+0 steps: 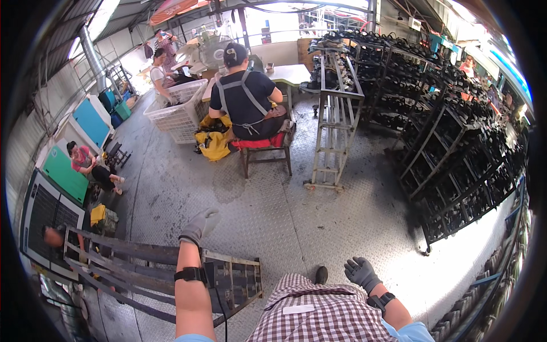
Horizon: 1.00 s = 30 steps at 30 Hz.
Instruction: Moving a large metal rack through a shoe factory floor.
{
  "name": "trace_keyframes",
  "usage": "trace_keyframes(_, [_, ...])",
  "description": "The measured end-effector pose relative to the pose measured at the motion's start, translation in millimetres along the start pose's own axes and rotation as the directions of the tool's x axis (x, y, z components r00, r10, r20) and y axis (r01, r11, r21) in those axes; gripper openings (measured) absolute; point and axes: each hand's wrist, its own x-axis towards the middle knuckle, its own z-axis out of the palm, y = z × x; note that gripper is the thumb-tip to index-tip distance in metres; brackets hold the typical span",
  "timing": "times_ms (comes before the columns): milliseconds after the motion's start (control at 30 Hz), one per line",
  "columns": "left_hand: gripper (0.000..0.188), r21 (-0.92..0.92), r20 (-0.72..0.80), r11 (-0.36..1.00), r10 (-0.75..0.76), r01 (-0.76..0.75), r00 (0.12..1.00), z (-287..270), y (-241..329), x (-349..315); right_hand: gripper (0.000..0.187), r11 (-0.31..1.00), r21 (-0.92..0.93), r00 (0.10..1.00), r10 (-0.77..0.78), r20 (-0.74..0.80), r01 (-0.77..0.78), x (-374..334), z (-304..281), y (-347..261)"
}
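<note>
My left hand (199,226) wears a grey glove and reaches forward over the metal floor, its fingers stretched out and somewhat blurred. Nothing shows in it. Beside its forearm stands a dark metal rack (165,256) with long rails, on my left. My right hand (362,273), in a grey glove too, hangs low to the right of my checked apron (313,316). Its fingers are spread and hold nothing. A black band circles each wrist, and a cable runs down from the left one.
Ahead a person in an apron (245,97) sits on a stool (265,151) at a table. A narrow wheeled metal rack (330,137) stands right of them. Tall racks of dark shoes (456,171) line the right. A white crate (179,117) and yellow bag (213,142) lie ahead left.
</note>
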Motion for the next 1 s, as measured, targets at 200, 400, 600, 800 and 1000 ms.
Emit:
trace_keyframes(200, [0.059,-0.003,0.1,0.995,-0.096,0.097,0.99,-4.1,10.2,-4.8,0.044,1.0,-0.003,1.0,0.0,0.004,0.0,3.4,-2.4,0.1])
trace_keyframes(400, [0.05,0.008,0.03,0.999,-0.041,0.041,0.999,-2.0,2.9,-2.2,0.041,1.0,0.021,1.0,0.005,0.012,-0.006,6.6,-6.8,0.3])
trace_keyframes(600, [0.05,0.032,0.017,0.998,-0.051,0.051,0.999,-0.6,-3.1,2.5,0.04,0.999,0.041,1.0,0.011,0.021,-0.011,8.7,-9.8,0.7])
trace_keyframes(800, [0.05,-0.015,0.058,0.997,-0.075,0.076,0.995,1.6,-14.9,10.4,0.039,0.999,0.04,1.0,0.004,0.02,-0.005,7.9,-10.5,0.0])
trace_keyframes(1000, [0.052,0.005,0.014,1.0,-0.006,0.006,1.0,2.6,-19.5,12.3,0.04,0.999,0.04,1.0,0.002,0.021,-0.003,5.5,-9.5,-0.4])
